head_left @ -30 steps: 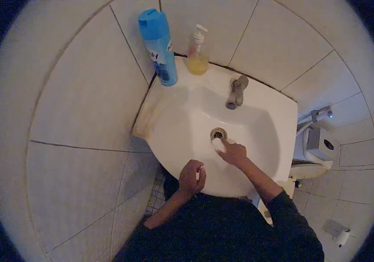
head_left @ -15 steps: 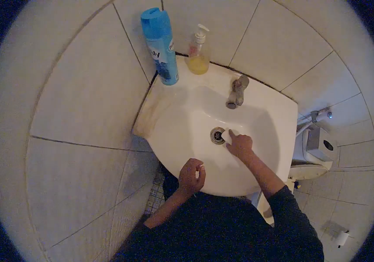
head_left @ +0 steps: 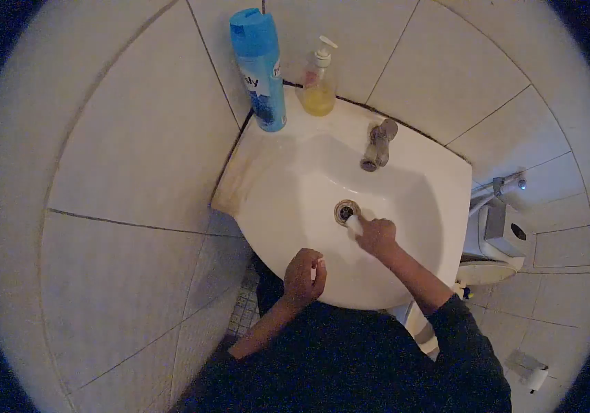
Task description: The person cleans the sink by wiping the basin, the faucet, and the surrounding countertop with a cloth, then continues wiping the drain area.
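Observation:
In the sink basin (head_left: 274,196), my right hand (head_left: 377,237) is closed around a small white wad (head_left: 355,225), maybe tissue or a sponge. The wad presses on the basin just below the round metal drain (head_left: 345,213); my fingers partly cover it. My left hand (head_left: 303,277) hovers over the sink's front rim, fingers curled towards the thumb, with white sink showing through the gap and no object visible in it. A tarnished tap (head_left: 379,144) stands behind the drain.
At the back left corner of the sink stand a blue spray can (head_left: 260,69) and a clear pump bottle (head_left: 319,89) with yellow liquid. To the right are a toilet (head_left: 488,272) and a grey box (head_left: 506,230). A toilet paper roll (head_left: 535,378) hangs lower right. Tiled walls close in the left.
My right hand has moved the white wad slightly down and left, off the drain's right edge. My left hand stays in place. The view has shifted slightly.

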`<state>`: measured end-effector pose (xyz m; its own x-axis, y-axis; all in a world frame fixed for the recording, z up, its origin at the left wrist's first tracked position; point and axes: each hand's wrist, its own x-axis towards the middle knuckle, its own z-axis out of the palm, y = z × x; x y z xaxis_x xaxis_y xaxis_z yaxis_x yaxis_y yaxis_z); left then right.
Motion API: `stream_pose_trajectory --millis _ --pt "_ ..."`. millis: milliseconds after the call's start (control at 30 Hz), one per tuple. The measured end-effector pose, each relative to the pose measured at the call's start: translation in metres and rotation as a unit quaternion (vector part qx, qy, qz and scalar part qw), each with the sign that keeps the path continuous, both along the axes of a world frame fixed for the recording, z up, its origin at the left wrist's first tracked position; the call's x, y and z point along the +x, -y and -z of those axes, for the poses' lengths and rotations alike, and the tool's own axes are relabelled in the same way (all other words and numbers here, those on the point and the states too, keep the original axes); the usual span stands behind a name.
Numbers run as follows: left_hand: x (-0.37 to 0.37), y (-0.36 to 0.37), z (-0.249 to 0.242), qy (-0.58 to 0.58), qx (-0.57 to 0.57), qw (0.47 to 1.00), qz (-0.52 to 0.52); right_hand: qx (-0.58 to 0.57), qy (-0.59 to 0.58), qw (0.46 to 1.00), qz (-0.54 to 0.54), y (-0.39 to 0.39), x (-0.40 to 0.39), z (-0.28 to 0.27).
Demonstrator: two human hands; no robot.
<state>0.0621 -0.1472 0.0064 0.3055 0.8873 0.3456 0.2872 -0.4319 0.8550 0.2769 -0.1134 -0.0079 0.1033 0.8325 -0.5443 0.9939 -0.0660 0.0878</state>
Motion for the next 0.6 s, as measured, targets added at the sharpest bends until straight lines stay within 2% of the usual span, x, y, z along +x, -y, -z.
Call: stream_pose_trajectory --millis 67,300,433,500,600 --pt "0.000 -0.001 0.000 0.003 0.007 1.000 0.000 0.047 0.044 0.998 -0.004 -0.007 0.014 0.009" --pt "0.000 -0.001 0.002 0.014 0.016 1.000 -0.007 0.096 0.054 0.994 0.004 -0.002 0.009 0.014" --pt "0.000 -0.002 -0.001 0.010 0.032 0.999 -0.004 0.012 0.070 0.997 0.023 0.009 0.015 0.012" --pt "0.001 -0.001 -0.001 0.010 0.031 0.999 -0.004 0.097 0.085 0.992 0.001 -0.002 0.021 0.025" --pt "0.001 -0.001 0.000 0.008 0.028 1.000 -0.003 0.122 0.061 0.991 -0.011 -0.024 0.013 0.032"
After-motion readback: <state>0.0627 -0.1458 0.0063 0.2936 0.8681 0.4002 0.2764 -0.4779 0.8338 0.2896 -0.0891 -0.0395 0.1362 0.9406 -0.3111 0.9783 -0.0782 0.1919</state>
